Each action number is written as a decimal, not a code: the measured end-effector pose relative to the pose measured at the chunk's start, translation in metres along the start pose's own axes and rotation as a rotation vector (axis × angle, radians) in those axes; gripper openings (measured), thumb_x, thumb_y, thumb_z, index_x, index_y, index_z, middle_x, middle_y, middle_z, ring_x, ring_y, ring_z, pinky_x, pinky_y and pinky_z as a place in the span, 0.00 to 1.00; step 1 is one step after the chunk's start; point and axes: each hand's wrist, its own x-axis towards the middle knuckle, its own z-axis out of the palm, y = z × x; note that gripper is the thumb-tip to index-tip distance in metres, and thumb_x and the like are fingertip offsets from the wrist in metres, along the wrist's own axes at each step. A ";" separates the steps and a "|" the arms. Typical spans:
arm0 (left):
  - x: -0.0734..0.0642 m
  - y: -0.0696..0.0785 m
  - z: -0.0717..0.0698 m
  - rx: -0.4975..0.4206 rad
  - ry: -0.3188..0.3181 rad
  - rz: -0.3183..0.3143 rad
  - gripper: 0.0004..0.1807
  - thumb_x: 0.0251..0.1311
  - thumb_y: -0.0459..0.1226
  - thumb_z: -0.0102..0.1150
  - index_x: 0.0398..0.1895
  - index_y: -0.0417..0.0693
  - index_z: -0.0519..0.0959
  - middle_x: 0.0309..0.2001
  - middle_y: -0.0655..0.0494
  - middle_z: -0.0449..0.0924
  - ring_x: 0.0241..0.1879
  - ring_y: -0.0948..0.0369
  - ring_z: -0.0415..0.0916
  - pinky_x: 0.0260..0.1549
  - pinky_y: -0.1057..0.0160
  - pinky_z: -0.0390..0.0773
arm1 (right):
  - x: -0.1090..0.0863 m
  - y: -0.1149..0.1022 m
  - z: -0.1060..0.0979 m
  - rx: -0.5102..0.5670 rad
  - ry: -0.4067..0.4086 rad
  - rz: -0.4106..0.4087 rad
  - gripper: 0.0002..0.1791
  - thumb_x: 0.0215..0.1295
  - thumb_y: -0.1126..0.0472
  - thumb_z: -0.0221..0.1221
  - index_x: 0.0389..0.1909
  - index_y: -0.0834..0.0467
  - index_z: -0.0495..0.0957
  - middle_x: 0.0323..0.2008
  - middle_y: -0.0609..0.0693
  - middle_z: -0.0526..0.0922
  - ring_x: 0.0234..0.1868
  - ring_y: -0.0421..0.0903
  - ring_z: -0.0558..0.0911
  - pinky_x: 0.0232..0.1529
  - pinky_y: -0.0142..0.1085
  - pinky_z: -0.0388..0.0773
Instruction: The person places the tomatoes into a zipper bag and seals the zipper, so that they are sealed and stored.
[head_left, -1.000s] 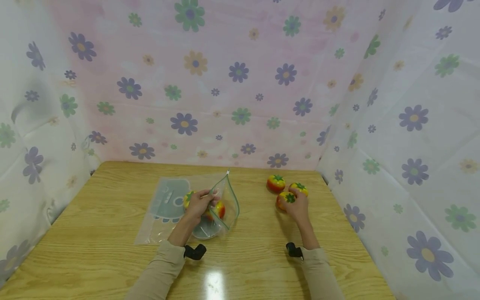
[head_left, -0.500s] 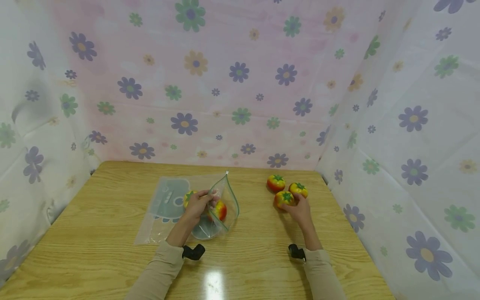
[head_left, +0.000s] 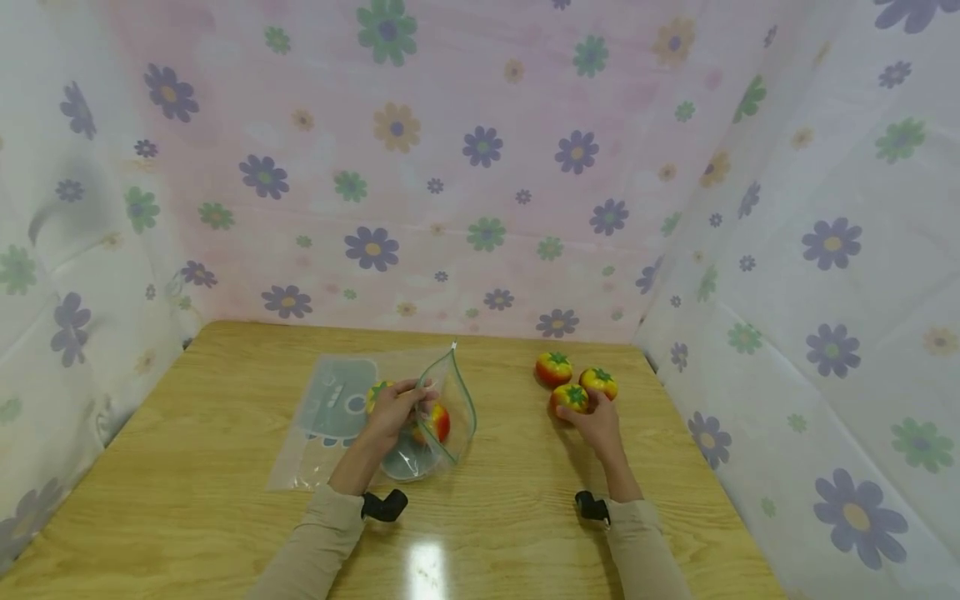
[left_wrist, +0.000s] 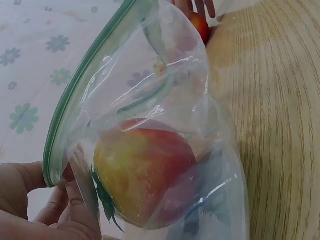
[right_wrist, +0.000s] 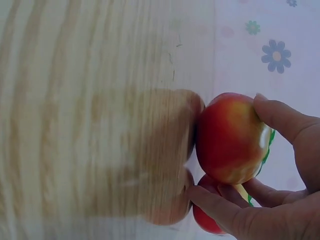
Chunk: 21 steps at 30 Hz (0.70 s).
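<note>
My left hand (head_left: 393,410) pinches the rim of a clear zip bag (left_wrist: 210,155) with a green-edged mouth, holding the mouth apart. Inside the bag lie red-and-yellow tomatoes with green leafy tops; one tomato (left_wrist: 145,175) shows close up through the plastic in the left wrist view. On the right, my right hand (head_left: 602,423) holds the nearest tomato (right_wrist: 232,137), thumb on one side and fingers on the other. That tomato appears to rest on the table. Its neighbour, another tomato (head_left: 598,382), sits right by my fingers, partly hidden in the right wrist view.
A third loose tomato (head_left: 553,368) stands behind those two on the wooden table (head_left: 495,517). The bag carries a grey-blue printed design and lies flat to the left. Flower-patterned cloth (head_left: 480,192) walls the table at the back and sides.
My right hand has shifted its fingers round the nearest tomato, which has rolled slightly so its green top faces up. The left hand stays at the bag's rim.
</note>
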 end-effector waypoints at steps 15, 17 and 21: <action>-0.002 0.002 0.003 -0.014 -0.001 -0.023 0.19 0.74 0.31 0.54 0.63 0.30 0.74 0.37 0.55 0.88 0.30 0.68 0.82 0.30 0.72 0.80 | -0.004 0.004 0.003 0.053 0.068 -0.008 0.43 0.63 0.61 0.69 0.73 0.72 0.60 0.66 0.72 0.66 0.67 0.67 0.69 0.68 0.57 0.69; -0.001 0.001 0.003 -0.021 -0.001 -0.025 0.19 0.74 0.31 0.53 0.63 0.30 0.74 0.36 0.55 0.88 0.30 0.68 0.82 0.30 0.72 0.80 | -0.005 0.004 0.003 0.049 0.068 -0.009 0.42 0.63 0.60 0.69 0.72 0.73 0.60 0.66 0.71 0.67 0.66 0.66 0.70 0.68 0.57 0.69; 0.001 0.000 0.002 -0.029 -0.008 -0.024 0.19 0.74 0.31 0.53 0.63 0.29 0.74 0.36 0.56 0.87 0.30 0.67 0.81 0.31 0.72 0.80 | -0.005 0.004 0.003 0.053 0.077 -0.016 0.42 0.63 0.60 0.70 0.72 0.72 0.62 0.64 0.71 0.69 0.64 0.66 0.71 0.67 0.56 0.71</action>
